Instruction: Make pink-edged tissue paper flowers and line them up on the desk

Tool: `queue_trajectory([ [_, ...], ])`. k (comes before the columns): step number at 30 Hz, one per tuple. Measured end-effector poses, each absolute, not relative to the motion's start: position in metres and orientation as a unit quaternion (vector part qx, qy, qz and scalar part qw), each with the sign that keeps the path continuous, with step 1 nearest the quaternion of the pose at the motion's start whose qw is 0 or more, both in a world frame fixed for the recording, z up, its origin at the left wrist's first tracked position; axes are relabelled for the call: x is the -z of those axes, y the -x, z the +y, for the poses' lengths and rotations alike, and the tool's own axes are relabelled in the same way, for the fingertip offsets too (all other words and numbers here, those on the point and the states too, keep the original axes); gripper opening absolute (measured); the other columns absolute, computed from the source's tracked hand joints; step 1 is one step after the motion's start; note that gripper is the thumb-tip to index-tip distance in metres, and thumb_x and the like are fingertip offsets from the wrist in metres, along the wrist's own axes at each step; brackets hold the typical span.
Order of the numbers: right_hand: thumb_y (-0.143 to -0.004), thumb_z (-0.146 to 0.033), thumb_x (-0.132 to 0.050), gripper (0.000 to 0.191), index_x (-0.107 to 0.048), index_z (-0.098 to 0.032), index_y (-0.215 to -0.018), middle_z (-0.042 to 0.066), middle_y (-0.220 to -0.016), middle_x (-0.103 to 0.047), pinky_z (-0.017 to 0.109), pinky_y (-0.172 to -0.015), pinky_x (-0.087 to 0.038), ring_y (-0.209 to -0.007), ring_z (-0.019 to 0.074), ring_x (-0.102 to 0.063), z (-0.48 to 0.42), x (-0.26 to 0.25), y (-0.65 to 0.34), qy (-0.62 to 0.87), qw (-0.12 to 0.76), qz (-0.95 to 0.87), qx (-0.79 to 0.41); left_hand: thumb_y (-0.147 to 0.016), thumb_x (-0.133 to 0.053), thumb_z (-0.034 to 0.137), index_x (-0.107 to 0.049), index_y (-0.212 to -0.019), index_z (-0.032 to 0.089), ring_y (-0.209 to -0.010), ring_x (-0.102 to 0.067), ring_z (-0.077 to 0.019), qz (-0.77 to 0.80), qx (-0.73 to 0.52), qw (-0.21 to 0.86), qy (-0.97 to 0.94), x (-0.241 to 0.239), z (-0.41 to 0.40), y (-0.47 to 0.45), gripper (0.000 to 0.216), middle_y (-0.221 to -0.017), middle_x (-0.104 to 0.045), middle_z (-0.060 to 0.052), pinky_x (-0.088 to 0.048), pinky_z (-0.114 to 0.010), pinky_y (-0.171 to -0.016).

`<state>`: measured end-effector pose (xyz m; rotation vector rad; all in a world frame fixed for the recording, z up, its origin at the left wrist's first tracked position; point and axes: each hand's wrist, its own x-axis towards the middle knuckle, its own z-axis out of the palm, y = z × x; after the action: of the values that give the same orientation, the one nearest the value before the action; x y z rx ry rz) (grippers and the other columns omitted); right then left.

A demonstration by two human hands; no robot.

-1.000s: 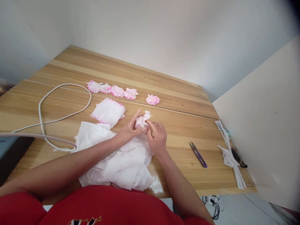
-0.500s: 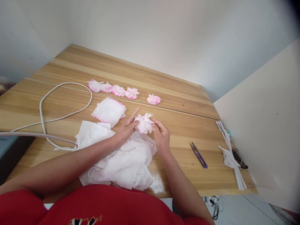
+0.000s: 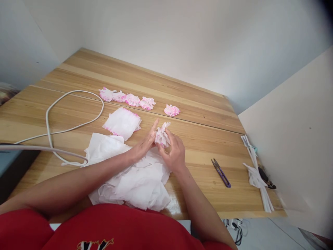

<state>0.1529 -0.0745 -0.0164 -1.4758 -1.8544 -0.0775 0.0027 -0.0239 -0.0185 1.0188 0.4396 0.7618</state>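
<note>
Between my two hands, above a heap of white tissue paper (image 3: 140,184), is a gathered paper flower (image 3: 162,136), white with pink edges. My left hand (image 3: 145,140) holds it from the left, thumb against the paper and a finger stretched out straight past it. My right hand (image 3: 173,150) curls around its right side, thumb below and fingers on top. Part of the flower and some fingertips are hidden. Just left and farther back lies a stack of white paper squares (image 3: 122,123) with pink edges.
Several pink-edged paper flowers (image 3: 132,100) form a row at the back, with a single flower (image 3: 171,110) to their right. Purple-handled thread snips (image 3: 221,173) lie on the right, and white strips (image 3: 256,173) near the right edge. A white cable (image 3: 48,118) loops at left.
My right hand has shifted left and wrapped farther around the paper flower. The flower is now turned and more bunched up, slightly higher. My left hand has moved a little to the right.
</note>
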Motion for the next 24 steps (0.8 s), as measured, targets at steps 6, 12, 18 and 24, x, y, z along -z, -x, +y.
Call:
queue_trajectory([
  [6, -0.087, -0.018, -0.048, 0.040, -0.058, -0.020, -0.126, 0.010, -0.107, -0.072, 0.037, -0.081, -0.052, -0.089, 0.0223, -0.066, -0.075, 0.021, -0.155, 0.607, 0.395, -0.689, 0.030, -0.093, -0.042, 0.055, -0.001, -0.153, 0.033, -0.126, -0.051, -0.0229, 0.209, -0.342, 0.777, -0.486, 0.011, -0.026, 0.002, 0.076, -0.143, -0.049, -0.009, -0.037, -0.042, -0.107],
  [12, -0.089, -0.028, -0.051, 0.034, -0.065, -0.020, -0.119, 0.005, -0.101, -0.073, 0.028, -0.072, -0.052, -0.079, 0.0171, -0.065, -0.074, 0.019, -0.154, 0.666, 0.483, -0.550, -0.148, -0.085, -0.059, 0.029, 0.000, -0.153, 0.034, -0.121, -0.054, -0.0219, 0.217, -0.351, 0.785, -0.461, 0.016, -0.024, -0.001, 0.091, -0.146, -0.046, -0.008, -0.038, -0.039, -0.104],
  [18, -0.089, -0.034, -0.050, 0.034, -0.067, -0.017, -0.114, 0.003, -0.090, -0.073, 0.025, -0.063, -0.051, -0.069, 0.0154, -0.064, -0.073, 0.015, -0.154, 0.678, 0.485, -0.510, -0.212, -0.074, -0.061, 0.013, 0.000, -0.152, 0.036, -0.100, -0.060, -0.0163, 0.206, -0.365, 0.816, -0.397, 0.012, -0.022, -0.001, 0.102, -0.131, -0.057, -0.005, -0.044, -0.030, -0.089],
  [24, -0.089, -0.030, -0.053, 0.050, -0.049, -0.019, -0.137, 0.012, -0.124, -0.065, 0.039, -0.090, -0.050, -0.105, 0.0251, -0.064, -0.076, 0.017, -0.155, 0.607, 0.402, -0.681, -0.079, -0.084, -0.059, 0.028, -0.007, -0.153, 0.030, -0.083, -0.059, -0.0130, 0.243, -0.397, 0.825, -0.321, 0.017, -0.016, -0.003, 0.087, -0.087, -0.064, 0.002, -0.045, -0.029, -0.086],
])
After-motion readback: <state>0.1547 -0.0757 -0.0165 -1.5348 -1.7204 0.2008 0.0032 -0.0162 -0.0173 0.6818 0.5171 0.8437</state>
